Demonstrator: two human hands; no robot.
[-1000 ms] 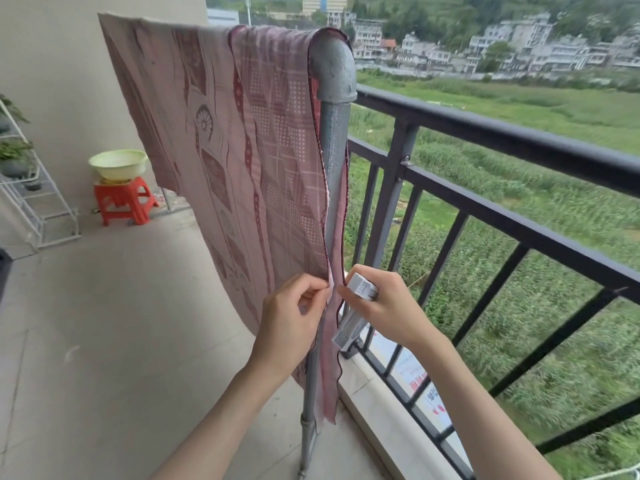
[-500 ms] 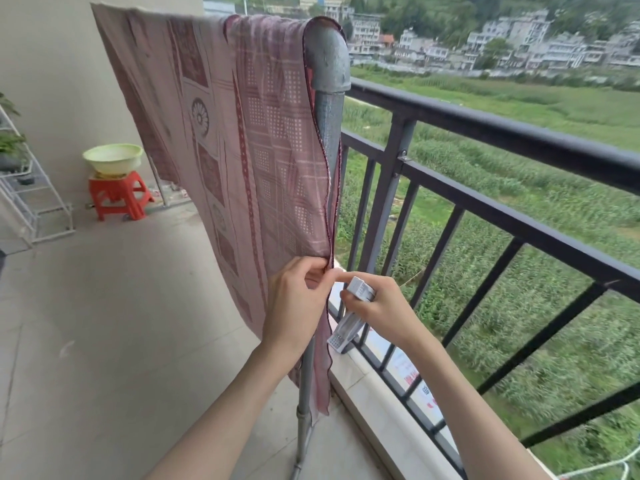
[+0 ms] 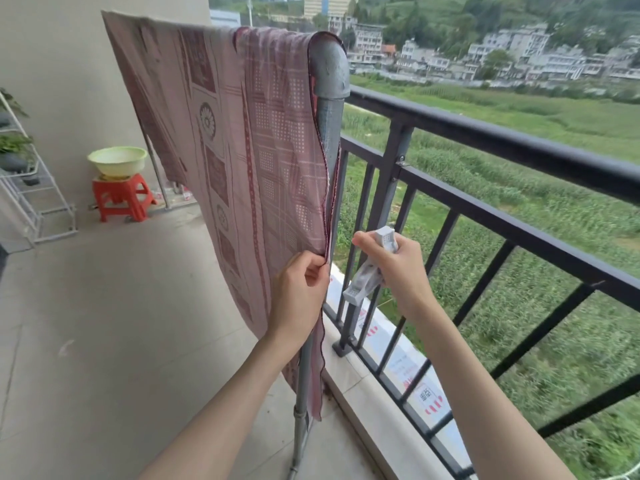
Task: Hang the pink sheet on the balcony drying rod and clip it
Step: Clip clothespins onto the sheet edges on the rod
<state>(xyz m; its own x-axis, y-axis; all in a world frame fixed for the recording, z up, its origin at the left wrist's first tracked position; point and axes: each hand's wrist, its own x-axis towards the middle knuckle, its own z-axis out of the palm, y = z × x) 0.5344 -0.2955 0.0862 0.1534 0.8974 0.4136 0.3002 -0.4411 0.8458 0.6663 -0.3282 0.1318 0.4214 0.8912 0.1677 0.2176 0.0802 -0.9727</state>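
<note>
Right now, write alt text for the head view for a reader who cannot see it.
A pink sheet hangs over a grey drying rod on a balcony. The left hand pinches the sheet's edge, while the right hand holds a grey clip just beside it. A dark railing and green fields lie beyond.

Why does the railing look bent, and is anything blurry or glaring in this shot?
Head view: the wide-angle lens bows the railing and the rod; daylight is soft and overcast, with no hard shadows or glare; the sheet, left hand and right hand with the clips look slightly soft.
</note>
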